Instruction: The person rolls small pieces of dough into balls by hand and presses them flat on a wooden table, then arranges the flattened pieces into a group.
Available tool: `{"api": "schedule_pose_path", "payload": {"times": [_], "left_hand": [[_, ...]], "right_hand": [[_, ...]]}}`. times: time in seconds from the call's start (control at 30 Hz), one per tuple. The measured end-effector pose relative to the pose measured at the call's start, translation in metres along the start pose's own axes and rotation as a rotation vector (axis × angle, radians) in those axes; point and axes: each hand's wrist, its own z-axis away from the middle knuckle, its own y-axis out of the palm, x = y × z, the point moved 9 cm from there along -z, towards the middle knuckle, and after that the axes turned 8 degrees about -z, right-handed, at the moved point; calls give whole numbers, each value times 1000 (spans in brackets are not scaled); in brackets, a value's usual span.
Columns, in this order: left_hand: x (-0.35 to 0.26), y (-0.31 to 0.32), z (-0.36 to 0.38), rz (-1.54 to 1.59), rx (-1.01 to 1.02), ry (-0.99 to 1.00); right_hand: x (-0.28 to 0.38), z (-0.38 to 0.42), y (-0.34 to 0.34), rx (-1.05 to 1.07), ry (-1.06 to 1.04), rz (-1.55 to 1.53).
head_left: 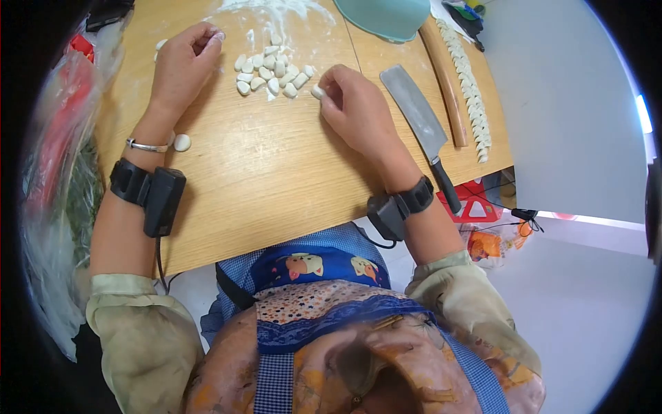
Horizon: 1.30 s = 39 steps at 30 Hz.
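My right hand pinches a small piece of dough between thumb and forefinger, just above the wooden table. Fingers curled together and dusted with flour, my left hand is closed at the far left of the table; whatever it may hold is hidden. Between both hands lies a loose heap of small white dough pieces. A single flattened dough round rests beside my left wrist, and another dough piece shows partly behind that hand.
A cleaver lies right of my right hand, its black handle toward me. Past it are a wooden rolling pin and a long row of overlapping dough pieces. A teal bowl and scattered flour are at the back. Plastic bags line the left.
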Motion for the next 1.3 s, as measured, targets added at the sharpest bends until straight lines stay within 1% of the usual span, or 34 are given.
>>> {"api": "schedule_pose_path", "payload": {"times": [0.07, 0.1, 0.17, 0.2, 0.27, 0.4, 0.47, 0.57, 0.67, 0.7, 0.77, 0.87, 1.0, 1.07, 1.1, 1.17, 1.3], "left_hand": [[1, 1, 0, 13, 4, -13], [1, 2, 0, 28, 10, -25], [-1, 2, 1, 5, 24, -17], [-3, 3, 1, -21, 36, -6], [-2, 4, -1, -17, 48, 6], [-4, 2, 1, 18, 28, 24], [-5, 2, 1, 5, 35, 20], [-4, 3, 0, -6, 55, 18], [-3, 5, 1, -7, 70, 13], [-3, 5, 0, -10, 73, 7], [-3, 5, 0, -15, 73, 17], [-4, 5, 0, -23, 84, 19], [-6, 5, 1, -35, 95, 10], [-4, 6, 1, -26, 95, 13], [-4, 6, 1, -16, 97, 17], [-4, 7, 1, -19, 85, 29], [-4, 6, 1, -14, 75, 23]], "right_hand": [[-8, 15, 1, 143, 241, -15], [-7, 18, 0, 145, 243, -14], [6, 23, -8, 67, 71, -27], [2, 23, -7, 63, 77, -28], [11, 15, -6, 34, -101, -60], [9, 2, 1, 85, -123, -90], [2, 0, 4, 142, -30, -38], [2, 9, -1, 166, -8, 25], [2, 19, -3, 186, 31, -3], [3, 23, -4, 183, 34, -3], [17, 25, -11, 131, -49, -74], [7, 25, -5, 187, -24, -68], [13, 32, -7, 178, -57, 4], [10, 35, -13, 126, 51, -90], [8, 35, -13, 126, 52, -90], [7, 36, -10, 160, 19, -39], [12, 37, -11, 161, -9, 44]]}}
